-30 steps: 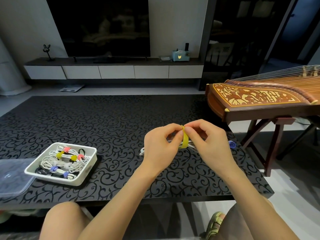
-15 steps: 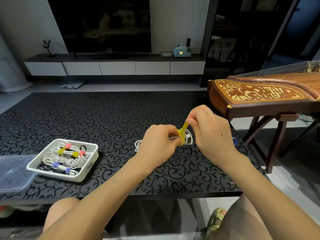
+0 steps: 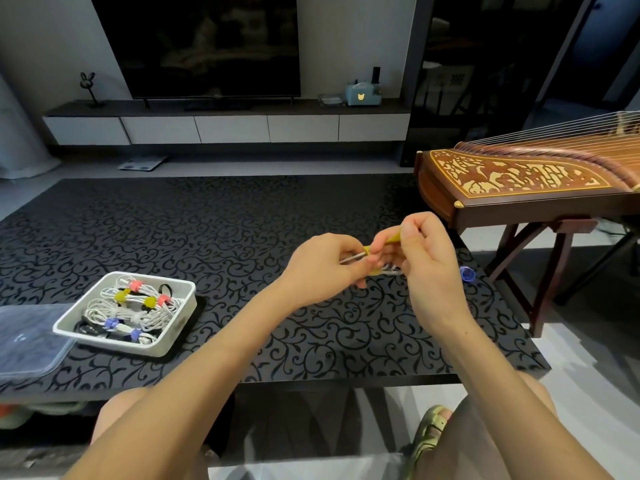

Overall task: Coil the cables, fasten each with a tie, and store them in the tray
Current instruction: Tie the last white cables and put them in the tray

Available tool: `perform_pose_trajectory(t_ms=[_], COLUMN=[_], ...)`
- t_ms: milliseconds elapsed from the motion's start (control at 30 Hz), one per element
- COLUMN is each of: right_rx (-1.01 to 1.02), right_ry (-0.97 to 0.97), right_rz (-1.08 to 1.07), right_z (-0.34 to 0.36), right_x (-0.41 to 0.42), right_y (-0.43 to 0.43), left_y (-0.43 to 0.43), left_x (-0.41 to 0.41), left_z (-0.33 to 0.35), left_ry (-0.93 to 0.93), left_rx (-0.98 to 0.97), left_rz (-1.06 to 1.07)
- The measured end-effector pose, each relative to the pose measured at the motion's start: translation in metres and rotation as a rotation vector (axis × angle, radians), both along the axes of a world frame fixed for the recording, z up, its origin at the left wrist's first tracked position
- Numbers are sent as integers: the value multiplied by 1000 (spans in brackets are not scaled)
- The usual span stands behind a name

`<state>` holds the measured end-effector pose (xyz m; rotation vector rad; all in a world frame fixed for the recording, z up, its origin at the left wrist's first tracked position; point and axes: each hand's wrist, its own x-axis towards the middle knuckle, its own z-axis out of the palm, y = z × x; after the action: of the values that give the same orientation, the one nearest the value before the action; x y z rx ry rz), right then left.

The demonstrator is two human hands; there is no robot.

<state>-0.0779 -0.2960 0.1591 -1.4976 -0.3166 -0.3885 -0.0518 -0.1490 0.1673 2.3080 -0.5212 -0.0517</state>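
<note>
Change: left grip (image 3: pixel 322 268) and right grip (image 3: pixel 429 261) raised and drawn closer than a second ago. Yellow tie (image 3: pixel 391 239), then upright between the thumbs, now pulled up and to the right. End loop of the white cable (image 3: pixel 351 258), then visible on the desk (image 3: pixel 207 237) left of the left grip, no longer seen there.
Meaning: judged as the fastening step in progress, with the tie being drawn snug round the coil. Closure not confirmed. Storage still to follow.
Clear lid (image 3: pixel 31 341): far left, just beside the tray.
Tray (image 3: pixel 114 345): on the desk at left, well apart from both grips.
Stored cables (image 3: pixel 138 308): several coils inside the tray, bound with pink, yellow and blue ties.
Left grip: fingers curled, pinching the coil where the tie crosses it.
White cable: held between the two grips above the desk. Mostly hidden by fingers, only short strands showing.
Yellow tie: looped about the coil, free end rising into the right grip.
Right grip: thumb and forefinger pinched on the tie's free end, remaining fingers curled near the coil.
Blue tie (image 3: pixel 467 273): on the desk just right of the right grip, untouched.
</note>
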Motion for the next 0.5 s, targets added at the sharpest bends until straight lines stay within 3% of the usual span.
perform_pose_trajectory(t_ms=[100,167,400,500], right_rx=[60,60,-19,-90], right_ry=[-11,-23,-22,-16], right_rz=[1,15,65,53], right_z=[2,2,-4,-5], right_x=[1,1,1,1], right_y=[-3,-4,-6,-9], left_y=[1,-2,-5,-8], left_x=[-5,-7,2,6], left_z=[3,1,-5,-7], left_ry=[500,610,641,590], left_rx=[-614,-763,-691,-562], left_rz=[-82,-60,-177,-107])
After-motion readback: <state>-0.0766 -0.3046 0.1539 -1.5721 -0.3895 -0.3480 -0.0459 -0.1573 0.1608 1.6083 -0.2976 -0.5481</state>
